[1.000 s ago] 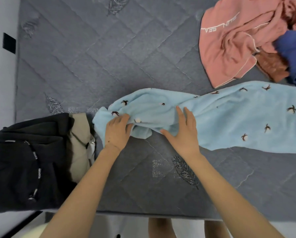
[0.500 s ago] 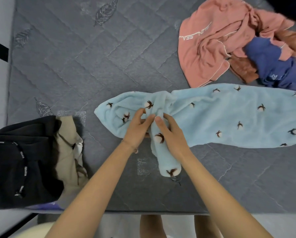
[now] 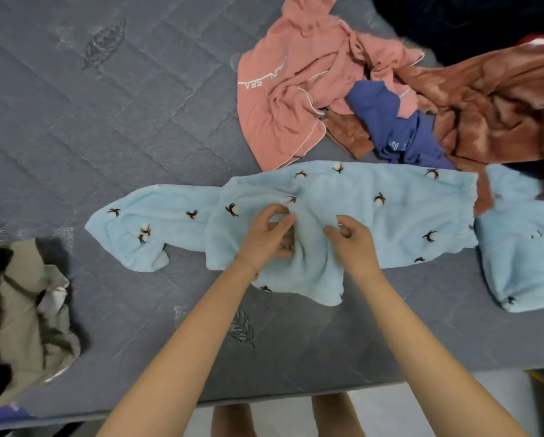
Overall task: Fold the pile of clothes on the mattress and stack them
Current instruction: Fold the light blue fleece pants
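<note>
On the mattress [image 3: 138,121], near its front edge, a light blue fleece garment [image 3: 374,216] printed with small cotton sprigs lies stretched out sideways, and both hands are working at its middle. The left hand [image 3: 264,238] has its fingers [image 3: 280,220] curled and pinched together on a bunched ridge of the blue fabric; the right hand [image 3: 355,244] sits just beside it with its fingers [image 3: 333,230] bent down into the same fold, closed on the cloth as far as I can tell (the fingertips are partly buried in the fleece). A flap of the garment hangs toward the mattress edge below the wrists, and another blue piece [image 3: 516,247] with the same print lies to the right — whether it is joined to the first I cannot tell. By my reading the task is at an early stage: this garment is only being gathered or straightened, not yet folded flat. Behind it the pile is still loose — a pink top [image 3: 280,121], a dark blue garment [image 3: 390,127] and a rust-brown one [image 3: 501,105] lie crumpled and overlapping. At the left edge a dark item over a beige one [image 3: 21,310] may be the start of a stack, though it looks rumpled. Most of the folding, and nearly all of the stacking, appears to be left.
</note>
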Demonstrator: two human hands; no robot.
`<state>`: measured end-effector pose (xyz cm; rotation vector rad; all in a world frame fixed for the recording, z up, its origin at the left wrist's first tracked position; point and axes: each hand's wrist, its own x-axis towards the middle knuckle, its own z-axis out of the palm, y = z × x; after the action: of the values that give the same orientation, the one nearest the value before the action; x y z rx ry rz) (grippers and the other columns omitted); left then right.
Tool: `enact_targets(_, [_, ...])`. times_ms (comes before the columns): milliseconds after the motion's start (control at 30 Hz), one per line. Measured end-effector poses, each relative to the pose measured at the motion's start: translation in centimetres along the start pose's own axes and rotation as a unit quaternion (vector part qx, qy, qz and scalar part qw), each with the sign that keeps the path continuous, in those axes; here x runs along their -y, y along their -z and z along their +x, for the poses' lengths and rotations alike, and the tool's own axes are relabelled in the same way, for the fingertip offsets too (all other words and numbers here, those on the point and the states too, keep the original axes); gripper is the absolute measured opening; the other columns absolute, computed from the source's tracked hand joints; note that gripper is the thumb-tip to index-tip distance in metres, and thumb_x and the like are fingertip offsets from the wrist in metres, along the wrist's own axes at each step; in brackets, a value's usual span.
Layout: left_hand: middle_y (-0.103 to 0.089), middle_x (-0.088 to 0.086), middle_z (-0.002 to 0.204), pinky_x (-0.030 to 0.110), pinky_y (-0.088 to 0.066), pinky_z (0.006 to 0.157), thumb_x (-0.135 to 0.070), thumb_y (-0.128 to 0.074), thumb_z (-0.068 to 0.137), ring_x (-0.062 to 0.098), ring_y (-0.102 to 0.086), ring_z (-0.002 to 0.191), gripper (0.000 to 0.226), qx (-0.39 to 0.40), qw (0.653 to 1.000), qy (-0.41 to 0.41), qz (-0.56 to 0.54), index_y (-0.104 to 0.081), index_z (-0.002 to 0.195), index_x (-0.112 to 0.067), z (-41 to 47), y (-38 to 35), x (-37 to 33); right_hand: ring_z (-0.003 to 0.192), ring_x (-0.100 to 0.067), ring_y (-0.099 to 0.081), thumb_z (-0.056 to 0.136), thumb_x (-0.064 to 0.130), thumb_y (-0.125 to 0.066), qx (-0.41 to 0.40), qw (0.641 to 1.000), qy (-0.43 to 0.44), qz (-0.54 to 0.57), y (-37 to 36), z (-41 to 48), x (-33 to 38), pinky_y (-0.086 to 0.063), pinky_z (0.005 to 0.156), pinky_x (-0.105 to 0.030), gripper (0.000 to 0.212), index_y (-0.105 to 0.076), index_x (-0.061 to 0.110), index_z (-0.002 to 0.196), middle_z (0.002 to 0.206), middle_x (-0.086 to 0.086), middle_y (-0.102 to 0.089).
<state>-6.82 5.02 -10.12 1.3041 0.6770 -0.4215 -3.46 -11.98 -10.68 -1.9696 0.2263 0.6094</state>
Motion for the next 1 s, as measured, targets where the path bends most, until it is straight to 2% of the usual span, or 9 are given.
enact_targets(67, [-0.069, 0.007, 0.100, 0.029, -0.057, 0.064, -0.028, -0.058, 0.095, 0.020, -0.070, 0.081, 0.004, 0.006, 1.000, -0.015, 0.024, -0.059, 0.098, -0.030, 0.3, -1.2, 0.2, 0.064, 0.003, -0.052, 0.092, 0.002, -0.057, -0.048, 0.999, -0.009, -0.016, 2.5, 1.4, -0.9, -0.038, 0.059, -0.010, 0.023, -0.062, 0.018, 0.076, 0.069, 0.019, -0.061])
enact_targets(167, [-0.068, 0.009, 0.107, 0.027, -0.057, 0.067, -0.028, -0.057, 0.095, 0.023, -0.069, 0.090, 0.008, -0.017, 0.996, -0.044, 0.071, -0.058, 0.102, -0.032, 0.6, -1.7, 0.3, 0.087, -0.014, -0.058, 0.091, 0.004, -0.057, -0.120, 0.991, -0.022, -0.061, 5.7, 3.7, -2.3, -0.042, 0.075, -0.019, 0.016, -0.069, 0.006, 0.101, 0.097, -0.004, -0.068])
enact_targets(433, [-0.071, 0.005, 0.104, 0.033, -0.056, 0.079, -0.022, -0.057, 0.095, 0.019, -0.069, 0.091, 0.014, -0.068, 0.986, -0.107, 0.107, -0.058, 0.108, -0.028, 1.6, 1.8, -0.5, 0.107, -0.032, -0.061, 0.089, 0.008, -0.059, -0.260, 0.957, -0.059, -0.116, 13.5, 8.5, -3.6, -0.037, 0.081, -0.020, 0.025, -0.067, -0.001, 0.111, 0.113, -0.019, -0.068])
enact_targets(567, [-0.066, 0.002, 0.114, 0.030, -0.049, 0.091, -0.015, -0.057, 0.095, 0.017, -0.062, 0.103, 0.017, -0.138, 0.969, -0.128, 0.163, -0.059, 0.111, -0.021, 2.3, 5.6, 0.3, 0.116, -0.032, -0.057, 0.093, 0.011, -0.059, -0.221, 0.961, -0.050, -0.156, 11.2, 8.3, -3.4, -0.038, 0.093, -0.024, 0.034, -0.060, 0.002, 0.125, 0.124, -0.018, -0.063])
enact_targets(633, [-0.063, -0.005, 0.115, 0.023, -0.045, 0.092, -0.015, -0.058, 0.095, 0.014, -0.061, 0.106, 0.018, -0.162, 0.958, -0.136, 0.192, -0.060, 0.114, -0.017, 2.4, 7.6, 0.8, 0.126, -0.034, -0.050, 0.093, 0.013, -0.061, -0.190, 0.962, 0.001, -0.198, 8.5, 7.7, -3.1, -0.036, 0.107, -0.036, 0.042, -0.055, 0.002, 0.133, 0.134, -0.018, -0.056])
enact_targets(700, [-0.062, -0.006, 0.116, 0.014, -0.042, 0.090, -0.017, -0.058, 0.095, 0.011, -0.059, 0.109, 0.022, -0.175, 0.948, -0.137, 0.229, -0.059, 0.118, -0.016, 2.4, 9.9, 1.5, 0.134, -0.036, -0.042, 0.092, 0.017, -0.064, -0.184, 0.947, 0.060, -0.254, 5.5, 7.2, -2.4, -0.026, 0.114, -0.047, 0.045, -0.055, 0.003, 0.134, 0.140, -0.019, -0.051])
enact_targets(833, [-0.057, -0.004, 0.126, -0.004, -0.029, 0.089, -0.018, -0.059, 0.095, 0.007, -0.050, 0.114, 0.035, -0.193, 0.929, -0.143, 0.282, -0.055, 0.129, -0.014, 1.8, 14.8, 2.5, 0.142, -0.036, -0.030, 0.092, 0.028, -0.064, -0.160, 0.935, 0.101, -0.301, -0.1, 6.8, -0.5, -0.013, 0.116, -0.053, 0.049, -0.055, 0.009, 0.135, 0.145, -0.016, -0.047])
enact_targets(900, [-0.054, -0.003, 0.133, 0.003, -0.028, 0.099, -0.020, -0.059, 0.095, 0.007, -0.046, 0.121, 0.039, -0.196, 0.921, -0.143, 0.304, -0.053, 0.133, -0.013, 1.4, 17.3, 2.8, 0.141, -0.036, -0.031, 0.090, 0.029, -0.066, -0.139, 0.937, 0.119, -0.298, -3.0, 6.7, 0.7, -0.016, 0.116, -0.054, 0.051, -0.055, 0.009, 0.135, 0.144, -0.016, -0.048])
enact_targets(1000, [-0.057, 0.004, 0.133, 0.027, -0.036, 0.106, -0.021, -0.061, 0.094, 0.019, -0.051, 0.122, 0.041, -0.212, 0.903, -0.147, 0.344, -0.053, 0.133, -0.012, 0.9, 20.8, 3.1, 0.140, -0.038, -0.034, 0.088, 0.033, -0.069, -0.114, 0.939, 0.151, -0.288, -7.4, 6.2, 2.6, -0.024, 0.114, -0.055, 0.054, -0.056, 0.008, 0.134, 0.143, -0.017, -0.049])
